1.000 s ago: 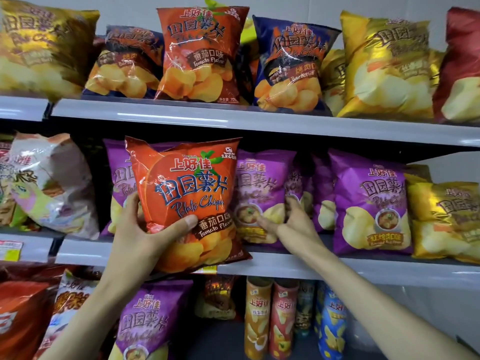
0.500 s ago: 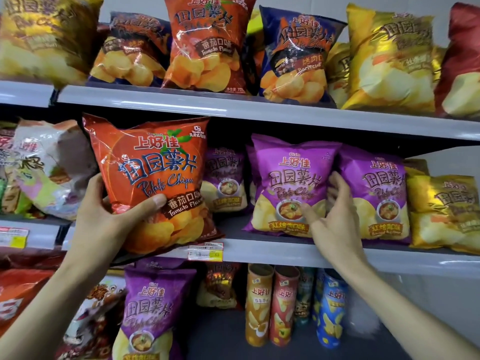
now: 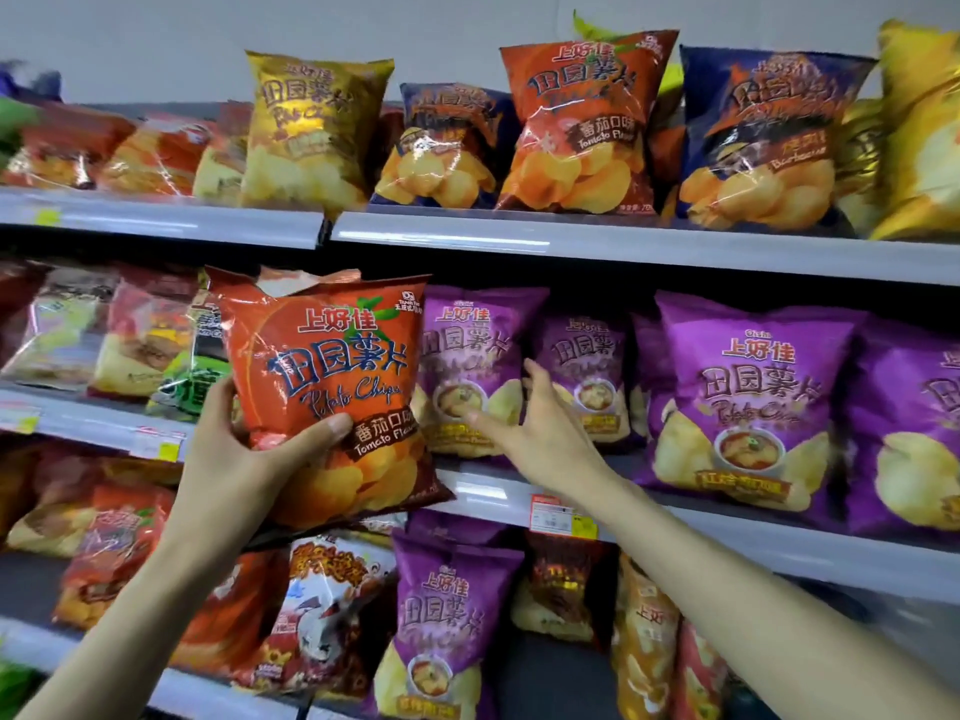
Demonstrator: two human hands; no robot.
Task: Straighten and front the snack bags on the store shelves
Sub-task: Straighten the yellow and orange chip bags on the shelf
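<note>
Left hand [image 3: 244, 449]: grips tomato bag [image 3: 332, 366], held off shelf [image 3: 727, 532].
Right hand [image 3: 540, 428]: open, spread against purple bag [image 3: 467, 356], likely making room.

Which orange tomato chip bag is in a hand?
The lower tomato bag, gripped by the left hand before the middle shelf; the other tomato bag stands on the top shelf.

Pale grey wall [image 3: 156, 39] behind, plain, above top shelf [image 3: 623, 249]. Shelving is light grey metal; glossy front lips catch white strip reflections. Dark seam [image 3: 326, 230] splits top shelf into left and right sections. Middle shelf [image 3: 779, 550] slopes down toward right, with red-and-white price tag [image 3: 558, 514] on lip. Yellow-marked tag [image 3: 158, 444] on lip further left. Bottom shelf [image 3: 223, 696] near, lower left. Deep shadow under each tier. Light soft, even.
</note>
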